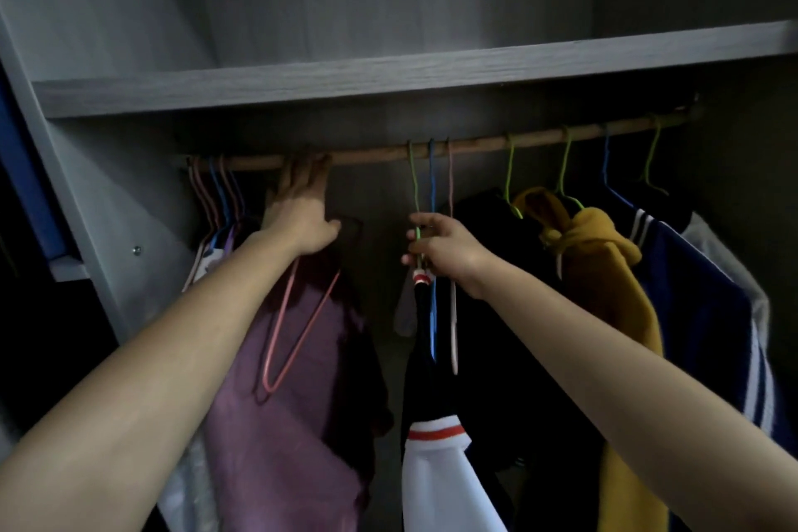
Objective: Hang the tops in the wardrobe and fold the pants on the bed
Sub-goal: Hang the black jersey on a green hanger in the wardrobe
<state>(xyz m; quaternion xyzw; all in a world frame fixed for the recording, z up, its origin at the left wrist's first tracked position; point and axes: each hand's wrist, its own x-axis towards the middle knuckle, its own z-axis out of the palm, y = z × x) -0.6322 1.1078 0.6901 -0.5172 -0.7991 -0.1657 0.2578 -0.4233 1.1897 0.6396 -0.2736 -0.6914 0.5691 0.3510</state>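
Right hand [440,248] pinches green hanger [415,186] by its neck; left hand's [302,209] grip is unclear. Limp, light purple top [302,410]: hold its stiff pink hanger [307,330].

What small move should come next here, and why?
Probably the left hand lets go of the pink wire hanger with the purple top: its fingers are up at the wooden rod, in the gap that the right hand holds open by the green wire hanger. The hook itself is hidden.

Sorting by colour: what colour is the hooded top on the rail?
Mustard yellow, the hooded top seen in the head view.
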